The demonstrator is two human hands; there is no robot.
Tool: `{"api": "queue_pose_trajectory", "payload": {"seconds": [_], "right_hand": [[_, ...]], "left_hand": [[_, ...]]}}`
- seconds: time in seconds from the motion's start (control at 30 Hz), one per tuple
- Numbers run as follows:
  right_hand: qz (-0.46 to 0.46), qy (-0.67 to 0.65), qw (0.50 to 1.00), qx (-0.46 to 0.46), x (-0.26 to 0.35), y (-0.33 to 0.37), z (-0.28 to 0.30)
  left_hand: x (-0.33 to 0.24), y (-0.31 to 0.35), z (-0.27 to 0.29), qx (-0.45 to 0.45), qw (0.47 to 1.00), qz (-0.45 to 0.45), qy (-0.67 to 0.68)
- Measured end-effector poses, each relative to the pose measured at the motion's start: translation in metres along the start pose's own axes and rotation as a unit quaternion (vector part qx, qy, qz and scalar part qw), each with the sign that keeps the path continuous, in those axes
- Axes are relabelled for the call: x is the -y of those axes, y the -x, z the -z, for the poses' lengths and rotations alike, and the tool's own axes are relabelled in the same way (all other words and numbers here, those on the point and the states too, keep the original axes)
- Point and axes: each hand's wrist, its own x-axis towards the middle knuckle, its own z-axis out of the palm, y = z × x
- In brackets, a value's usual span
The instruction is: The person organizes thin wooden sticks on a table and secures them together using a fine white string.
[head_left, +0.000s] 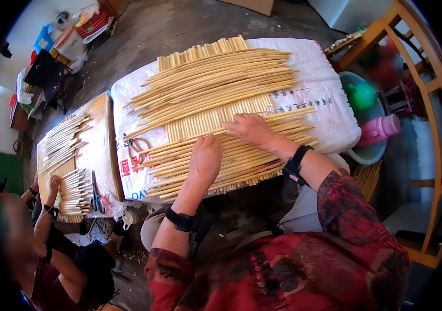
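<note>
A mat of pale yellow sticks point(216, 118) lies on a white cloth-covered table, short sticks running crosswise to long ones. Across its near half, a single long stick point(293, 113) passes under both my hands. My left hand point(206, 158) has its fingers bent and pressed together at this stick. To its right, my right hand point(251, 129) bends its fingertips down on the same stick; the fingertips are partly hidden. A near bundle of long sticks point(221, 168) lies beneath my wrists, and a far bundle point(216, 78) lies beyond. Scissors point(138, 147) with dark handles rest left of the mat.
At left, a person's hand point(54, 182) touches similar sticks on a second table, beside blue-handled scissors point(95, 194). On the right stand a basin point(358, 153) with a pink container point(379, 129) and a wooden frame point(433, 85). A black chair point(50, 75) stands far left.
</note>
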Motion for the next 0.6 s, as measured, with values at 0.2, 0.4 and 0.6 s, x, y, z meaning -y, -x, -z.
{"api": "queue_pose_trajectory", "payload": {"seconds": [0.2, 0.4, 0.6], "right_hand": [[-0.009, -0.016, 1.0, 0.012, -0.0021, 0.0016, 0.0013], [-0.012, -0.019, 0.999, 0.023, -0.0011, 0.0006, 0.0032], [-0.008, -0.014, 1.0, 0.018, -0.0011, 0.0002, 0.0034]], "left_hand": [[-0.0005, -0.0013, -0.0003, 0.008, 1.0, 0.008, 0.009], [-0.0022, -0.0021, 0.0023, -0.025, 1.0, -0.013, 0.013], [-0.0008, -0.0022, 0.004, -0.033, 0.999, -0.027, 0.019]]}}
